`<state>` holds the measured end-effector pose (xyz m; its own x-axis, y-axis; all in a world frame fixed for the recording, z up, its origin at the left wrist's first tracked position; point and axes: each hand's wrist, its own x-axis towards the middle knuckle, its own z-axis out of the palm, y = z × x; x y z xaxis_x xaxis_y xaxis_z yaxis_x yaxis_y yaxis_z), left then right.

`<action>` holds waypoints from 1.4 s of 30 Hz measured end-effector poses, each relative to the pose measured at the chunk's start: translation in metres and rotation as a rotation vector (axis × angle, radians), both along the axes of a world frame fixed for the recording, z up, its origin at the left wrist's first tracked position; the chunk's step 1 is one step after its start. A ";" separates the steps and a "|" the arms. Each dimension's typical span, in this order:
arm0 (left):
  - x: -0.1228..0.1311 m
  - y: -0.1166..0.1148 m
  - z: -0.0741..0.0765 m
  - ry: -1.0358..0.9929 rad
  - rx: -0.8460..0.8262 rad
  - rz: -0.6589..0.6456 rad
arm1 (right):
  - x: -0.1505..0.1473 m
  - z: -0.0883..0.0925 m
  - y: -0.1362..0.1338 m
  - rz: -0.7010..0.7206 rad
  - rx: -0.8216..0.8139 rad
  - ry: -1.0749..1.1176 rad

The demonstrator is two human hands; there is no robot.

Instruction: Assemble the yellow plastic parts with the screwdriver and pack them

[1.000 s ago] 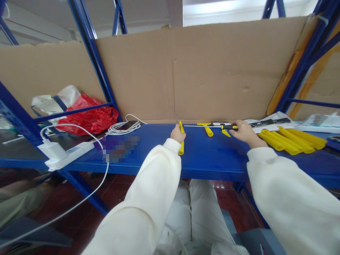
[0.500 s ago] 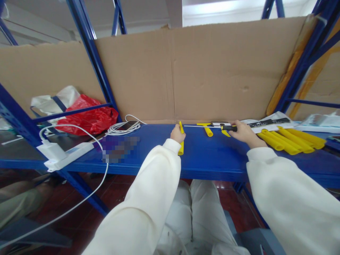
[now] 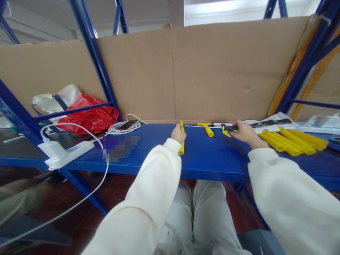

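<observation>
My left hand [image 3: 178, 134] is closed around a yellow piece with a tubular handle [image 3: 182, 148], held upright over the blue shelf. In my right hand [image 3: 244, 133] is the black handle of a screwdriver [image 3: 230, 128], whose long thin shaft points left. The shaft's tip ends close to the yellow piece; whether they touch I cannot tell. Beneath the shaft lies a yellow T-shaped piece with a tube handle [image 3: 209, 132]. A small yellow part [image 3: 226, 133] shows just left of my right fingers. A small dark and silver item [image 3: 218, 124] lies behind the shaft, partly hidden.
Several yellow tubes [image 3: 292, 143] lie at the right beside a black-and-white printed sheet [image 3: 276, 122]. Left are a coiled white cable [image 3: 119, 128], a phone [image 3: 130, 124], a power strip [image 3: 70, 154] and a red bag [image 3: 91, 115]. Cardboard [image 3: 220, 71] stands along the back.
</observation>
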<state>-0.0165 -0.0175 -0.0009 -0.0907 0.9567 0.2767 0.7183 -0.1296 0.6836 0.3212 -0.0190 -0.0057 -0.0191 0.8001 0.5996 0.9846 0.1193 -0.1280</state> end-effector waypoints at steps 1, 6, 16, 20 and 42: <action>0.000 0.000 0.000 -0.001 -0.002 0.000 | 0.000 0.000 0.001 0.029 0.013 -0.010; 0.001 -0.001 0.000 -0.010 -0.007 0.007 | 0.003 0.001 0.002 0.067 0.057 -0.049; 0.002 -0.002 0.001 0.002 -0.034 0.001 | 0.003 -0.003 0.004 -0.002 -0.014 -0.024; 0.002 -0.002 0.001 0.011 -0.030 0.032 | 0.006 -0.003 0.008 0.072 0.051 -0.081; 0.000 0.005 -0.003 0.037 -0.034 0.000 | 0.005 -0.006 0.006 -0.067 -0.117 -0.048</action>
